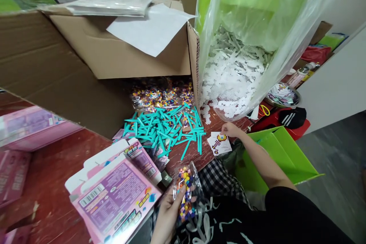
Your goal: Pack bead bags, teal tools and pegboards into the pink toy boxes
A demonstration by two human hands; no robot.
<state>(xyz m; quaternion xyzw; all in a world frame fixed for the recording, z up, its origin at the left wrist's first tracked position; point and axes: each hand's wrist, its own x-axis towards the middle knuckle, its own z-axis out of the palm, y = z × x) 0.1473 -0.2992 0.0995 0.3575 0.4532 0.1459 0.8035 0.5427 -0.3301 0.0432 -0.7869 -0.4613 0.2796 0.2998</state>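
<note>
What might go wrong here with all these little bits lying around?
The clear bag of coloured beads in the left hand might spill if it isn't sealed; I can't tell whether it is. The printed cards under the right hand lie near the edge of the red table, so a nudge could drop one. And the teal sticks are heaped loose, so a brushing sleeve or box might scatter them.

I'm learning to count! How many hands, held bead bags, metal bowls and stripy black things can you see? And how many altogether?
Hands: 2 (left hand, right hand)
Held bead bag: 1
Metal bowl: 1
Stripy black thing: 1
Total: 5
</note>
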